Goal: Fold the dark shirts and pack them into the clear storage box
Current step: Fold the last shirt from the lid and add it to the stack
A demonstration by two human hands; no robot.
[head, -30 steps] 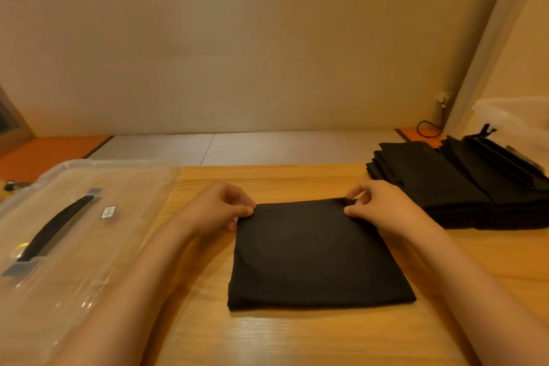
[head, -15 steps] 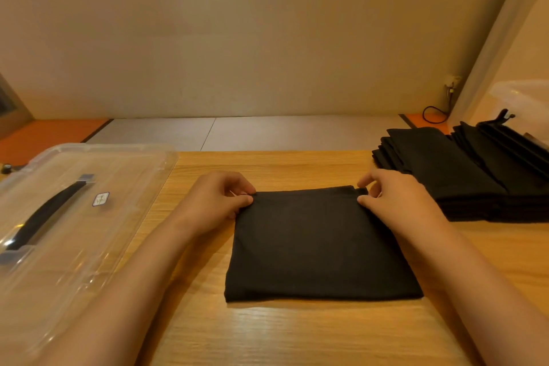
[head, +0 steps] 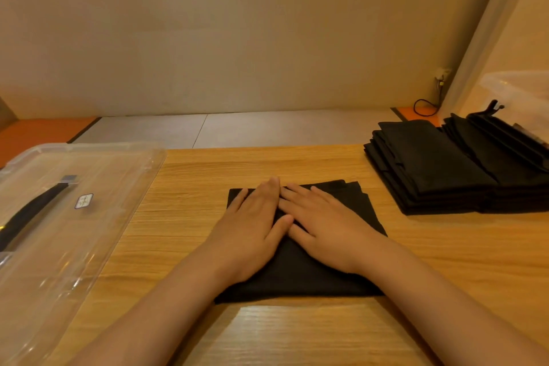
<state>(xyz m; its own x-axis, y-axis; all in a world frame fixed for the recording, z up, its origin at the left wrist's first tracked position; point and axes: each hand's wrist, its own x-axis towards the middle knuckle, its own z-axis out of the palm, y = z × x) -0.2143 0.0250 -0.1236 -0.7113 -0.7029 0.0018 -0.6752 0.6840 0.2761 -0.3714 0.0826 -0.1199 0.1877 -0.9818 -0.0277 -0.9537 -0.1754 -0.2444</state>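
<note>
A dark shirt (head: pixel 297 279), folded into a square, lies on the wooden table (head: pixel 190 187) in front of me. My left hand (head: pixel 252 226) and my right hand (head: pixel 323 226) both press flat on top of it, fingers straight, side by side and touching at the middle. A stack of folded dark shirts (head: pixel 439 169) sits at the right of the table. The clear storage box (head: pixel 517 89) shows at the far right, behind that stack.
A clear plastic lid (head: pixel 68 211) with a black handle (head: pixel 26 214) and a small label lies on the table's left side. Behind the table are a grey floor, a beige wall and a cable at a wall socket (head: pixel 441 74).
Both hands let go of the shirt's far corners and moved inward to the middle, where they now lie flat on the cloth.
</note>
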